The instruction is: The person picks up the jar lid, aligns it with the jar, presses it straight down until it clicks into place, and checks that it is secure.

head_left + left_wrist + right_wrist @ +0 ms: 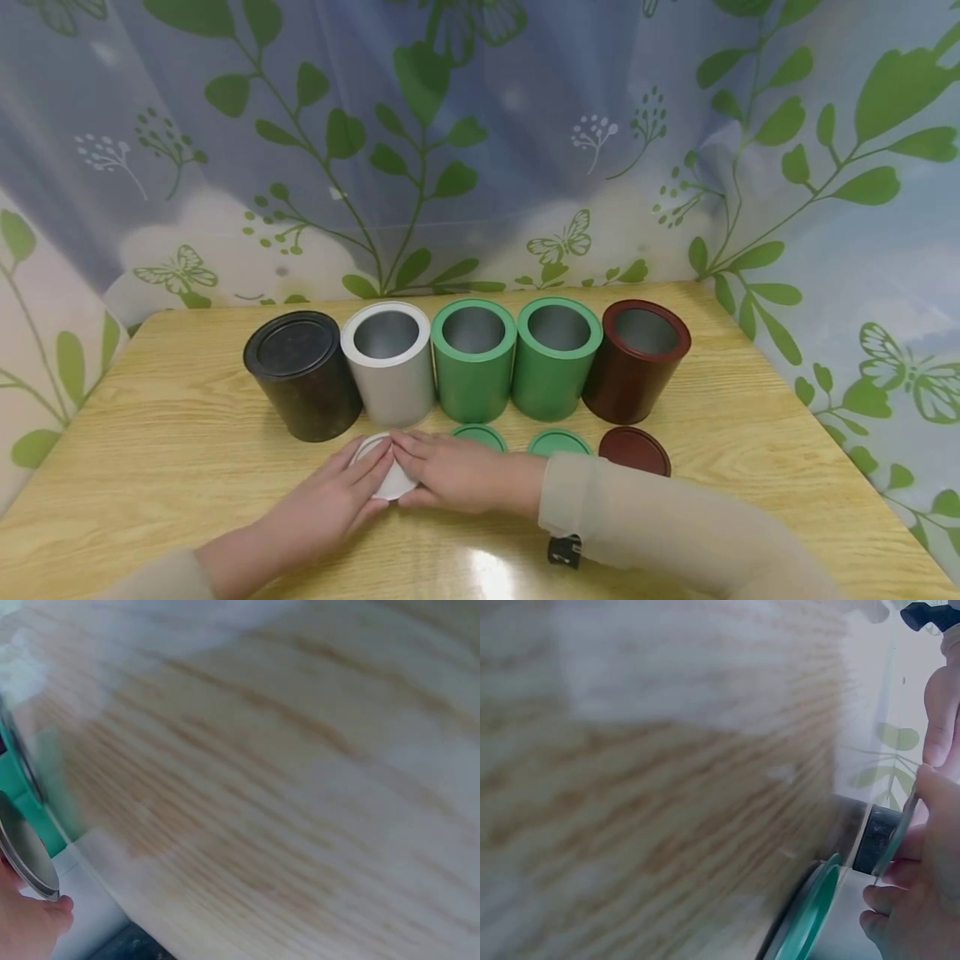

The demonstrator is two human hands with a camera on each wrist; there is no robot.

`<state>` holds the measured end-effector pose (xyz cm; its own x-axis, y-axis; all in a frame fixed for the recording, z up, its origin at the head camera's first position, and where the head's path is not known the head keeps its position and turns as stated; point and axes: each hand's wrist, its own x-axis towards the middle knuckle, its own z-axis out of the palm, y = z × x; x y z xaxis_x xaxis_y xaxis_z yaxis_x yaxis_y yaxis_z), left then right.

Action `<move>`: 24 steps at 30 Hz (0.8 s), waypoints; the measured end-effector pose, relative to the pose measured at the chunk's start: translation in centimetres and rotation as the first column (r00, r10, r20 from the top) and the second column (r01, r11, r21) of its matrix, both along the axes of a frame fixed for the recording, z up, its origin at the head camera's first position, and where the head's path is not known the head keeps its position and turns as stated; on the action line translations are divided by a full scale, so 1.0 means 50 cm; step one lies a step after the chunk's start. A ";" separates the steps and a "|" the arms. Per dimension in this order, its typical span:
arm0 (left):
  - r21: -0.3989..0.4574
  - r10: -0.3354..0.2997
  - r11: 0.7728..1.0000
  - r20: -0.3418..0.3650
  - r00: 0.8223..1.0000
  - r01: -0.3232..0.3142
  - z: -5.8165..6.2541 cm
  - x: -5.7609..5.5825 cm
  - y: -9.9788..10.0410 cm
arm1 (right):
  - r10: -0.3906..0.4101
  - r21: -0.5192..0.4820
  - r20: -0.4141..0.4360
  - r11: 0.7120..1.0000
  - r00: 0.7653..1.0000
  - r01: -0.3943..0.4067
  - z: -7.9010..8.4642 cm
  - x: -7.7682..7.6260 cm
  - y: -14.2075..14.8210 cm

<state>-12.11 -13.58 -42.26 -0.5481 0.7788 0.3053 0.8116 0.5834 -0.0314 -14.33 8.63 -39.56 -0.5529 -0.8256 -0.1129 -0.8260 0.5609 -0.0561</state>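
Note:
A white can lid (pixel 397 482) is held between two hands in front of the row of cans. My left hand (pixel 333 493) grips its left rim, fingers along the far side and thumb nearer me. On the opposite rim, my right hand (pixel 463 473) holds it the same way. The right wrist view shows the lid (pixel 897 836) edge-on and raised above the table, with fingertips of both hands on it. In the left wrist view, the lid's underside (pixel 26 844) is visible beside the left hand (pixel 37 922). Behind the lid stands an open white can (pixel 397 387).
Left of the white can is a black can (pixel 315 404) with its lid on. To the right stand two open green cans (pixel 474 387) (pixel 553 383) and an open dark red can (pixel 626 379). Green lids (pixel 480 435) (pixel 558 442) and a dark red lid (pixel 636 450) lie in front.

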 end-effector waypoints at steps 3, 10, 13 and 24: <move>0.033 -0.012 0.999 -0.058 0.998 0.014 0.010 0.003 -0.001 | 0.011 -0.022 -0.024 1.000 1.000 -0.011 0.004 0.004 0.003; 0.095 -0.034 0.994 -0.132 0.991 0.047 0.036 0.005 0.004 | -0.013 -0.045 -0.022 0.999 1.000 0.012 0.037 0.014 0.007; 0.108 -0.037 0.993 -0.139 0.990 0.052 0.047 0.005 0.006 | -0.021 -0.045 -0.034 0.999 0.999 0.019 0.048 0.017 0.008; 0.140 -0.022 0.989 -0.176 0.984 0.047 0.106 0.013 0.008 | -0.022 -0.055 -0.131 0.998 0.991 0.015 0.106 0.025 0.012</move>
